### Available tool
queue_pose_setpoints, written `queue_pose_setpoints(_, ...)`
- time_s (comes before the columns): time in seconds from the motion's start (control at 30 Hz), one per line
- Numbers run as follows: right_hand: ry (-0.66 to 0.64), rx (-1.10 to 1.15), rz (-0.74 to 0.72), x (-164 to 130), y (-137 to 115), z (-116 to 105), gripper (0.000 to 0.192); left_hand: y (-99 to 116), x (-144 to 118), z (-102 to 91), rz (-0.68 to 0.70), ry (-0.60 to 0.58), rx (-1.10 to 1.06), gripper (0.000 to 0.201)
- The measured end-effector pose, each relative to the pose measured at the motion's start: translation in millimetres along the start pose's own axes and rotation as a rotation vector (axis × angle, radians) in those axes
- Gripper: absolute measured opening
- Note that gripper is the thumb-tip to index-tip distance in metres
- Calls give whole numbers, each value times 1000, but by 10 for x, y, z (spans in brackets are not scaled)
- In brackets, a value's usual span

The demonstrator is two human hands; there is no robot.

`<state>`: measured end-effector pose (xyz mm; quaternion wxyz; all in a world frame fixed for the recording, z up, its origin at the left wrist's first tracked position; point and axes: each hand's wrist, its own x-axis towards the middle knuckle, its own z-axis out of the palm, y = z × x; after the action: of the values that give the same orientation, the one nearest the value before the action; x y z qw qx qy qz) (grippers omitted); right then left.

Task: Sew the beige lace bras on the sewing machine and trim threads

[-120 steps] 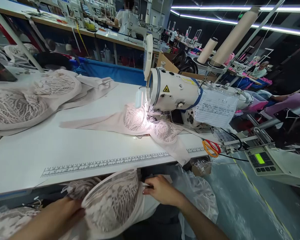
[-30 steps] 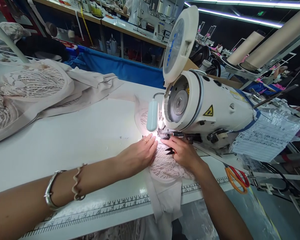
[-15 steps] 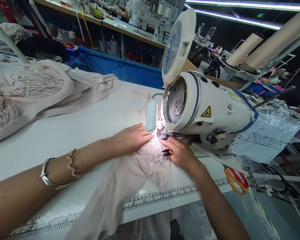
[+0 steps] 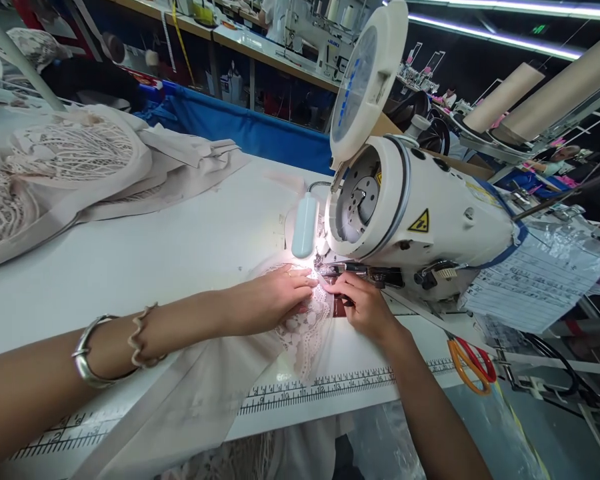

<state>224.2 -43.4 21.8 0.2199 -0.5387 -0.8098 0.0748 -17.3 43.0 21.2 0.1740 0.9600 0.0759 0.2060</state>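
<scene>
A pale pink lace garment (image 4: pixel 300 337) lies on the white sewing table (image 4: pixel 180 247), its edge under the needle of the white sewing machine (image 4: pixel 420 213). My left hand (image 4: pixel 273 300) presses flat on the lace just left of the needle. My right hand (image 4: pixel 363 307) pinches the lace edge right beside the presser foot, with a small dark thread snip tucked in its palm. A lamp (image 4: pixel 305 227) lights the spot. A plain beige part of the garment (image 4: pixel 195 393) trails toward me over the table's front edge.
A heap of lace and beige garments (image 4: pixel 65 167) lies at the table's far left. Orange-handled scissors (image 4: pixel 467 360) rest at the right edge. A printed ruler (image 4: pixel 325 387) runs along the front. Thread cones (image 4: pixel 505 97) stand behind the machine; other workstations fill the background.
Four seconds ago both hands held a lace piece below the table. Over the last second the hands have drawn closer at the needle and the lace has bunched tighter under them.
</scene>
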Motion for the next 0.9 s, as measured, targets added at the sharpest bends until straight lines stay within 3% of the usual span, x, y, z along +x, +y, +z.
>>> queue_pose_setpoints(0.13, 23, -94, -76, 1, 27, 9, 37, -37, 31, -7, 26, 3, -57, 25)
queue_pose_setpoints(0.33, 116, -116, -321, 33, 81, 39, 43, -198, 46, -10, 68, -56, 20, 29)
queue_pose_setpoints(0.67, 100, -182, -306, 42, 58, 43, 57, -249, 50, 30, -56, 0, 185, 26)
queue_pose_setpoints(0.8, 114, -157, -309, 52, 48, 52, 56, -179, 61, -59, 51, -13, 233, 32)
queue_pose_setpoints(0.9, 133, -104, -331, 60, 23, 47, 43, -138, 63, -132, 130, -70, 176, 29)
